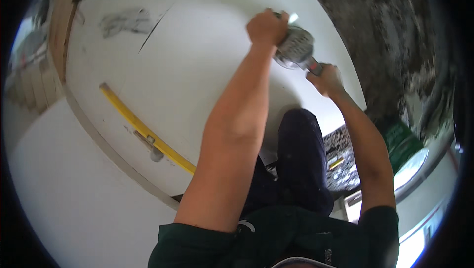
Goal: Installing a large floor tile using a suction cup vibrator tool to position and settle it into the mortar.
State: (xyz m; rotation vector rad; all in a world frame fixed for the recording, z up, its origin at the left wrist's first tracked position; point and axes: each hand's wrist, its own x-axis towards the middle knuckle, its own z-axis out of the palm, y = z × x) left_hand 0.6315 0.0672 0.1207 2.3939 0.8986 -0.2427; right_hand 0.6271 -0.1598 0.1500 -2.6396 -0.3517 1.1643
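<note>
One angle grinder (297,46), by its rounded form, over the white panel (197,46) near its right edge; contact with the panel we cannot tell. Handling: best, we judge, with both grips firm, the tool led steadily and unforced, fingers clear of the disc. Finish: dusty, mottled grey housing, red mark by the dark handle; disc not discernible to us. Left hand (267,28): wrapped round the front end. Right hand (327,80): closed on the handle. Toward the panel's lower-left edge: one yellow spirit level (131,115), slantwise. Beyond its lower-right corner: one green bucket (402,142).
</note>
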